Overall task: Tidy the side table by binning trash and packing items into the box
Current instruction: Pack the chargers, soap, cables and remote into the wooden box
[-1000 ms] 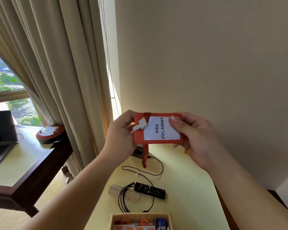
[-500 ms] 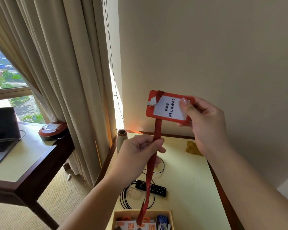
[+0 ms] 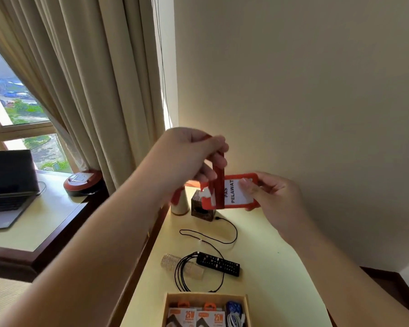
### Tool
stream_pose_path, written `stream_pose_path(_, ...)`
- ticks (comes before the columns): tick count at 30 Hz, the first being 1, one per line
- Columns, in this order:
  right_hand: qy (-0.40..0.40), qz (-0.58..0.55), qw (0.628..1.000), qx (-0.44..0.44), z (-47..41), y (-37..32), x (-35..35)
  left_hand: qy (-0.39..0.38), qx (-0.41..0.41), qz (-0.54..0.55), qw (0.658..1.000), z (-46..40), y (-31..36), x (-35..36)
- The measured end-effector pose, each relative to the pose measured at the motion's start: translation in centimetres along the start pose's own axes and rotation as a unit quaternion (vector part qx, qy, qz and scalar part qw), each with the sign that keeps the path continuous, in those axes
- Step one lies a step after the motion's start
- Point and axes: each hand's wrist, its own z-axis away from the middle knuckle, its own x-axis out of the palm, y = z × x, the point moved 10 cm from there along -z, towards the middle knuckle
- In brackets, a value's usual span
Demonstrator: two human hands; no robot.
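Left hand (image 3: 194,156) now raised, pinching red lanyard (image 3: 219,182) across badge (image 3: 232,192) in right hand (image 3: 272,197).

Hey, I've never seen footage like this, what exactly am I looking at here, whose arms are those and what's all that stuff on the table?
There is no machine here. A person wears a camera on their head, so the one picture looks forward and down at their own two arms. The right hand holds a red badge holder printed PAS PELAWAT. The left hand has a grip on its red lanyard strap, drawing it across the badge. Below is a pale yellow side table. On it lie a black remote, a paper cup on its side, black cables and an open cardboard box with charger packs inside. Curtains and a second table with a laptop are on the left.
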Motion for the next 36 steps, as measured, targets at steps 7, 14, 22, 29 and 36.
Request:
stream_pose_path(7,-0.046,-0.113,0.993,-0.003,1.4,-1.5,0.7,-0.13,-0.164,-0.125,0.97,-6.7,-4.7,0.2)
stream_pose_path(14,0.043,-0.115,0.992,-0.02,1.8,-4.1,-2.0,-0.207,-0.069,-0.195,0.956,-4.5,-8.7,4.8)
stream_pose_path(22,0.105,-0.092,0.99,-0.013,0.8,-4.4,-3.6,-0.216,-0.07,0.351,0.908,0.2,-9.4,10.1)
stream_pose_path(29,0.141,-0.07,0.988,-0.001,0.2,-3.5,-4.1,-0.156,-0.086,0.272,0.946,3.6,-11.6,10.2)
stream_pose_path(36,0.157,-0.049,0.986,0.017,-0.4,-1.0,-4.5,-0.036,-0.015,-0.04,0.998,6.7,-8.6,6.7)
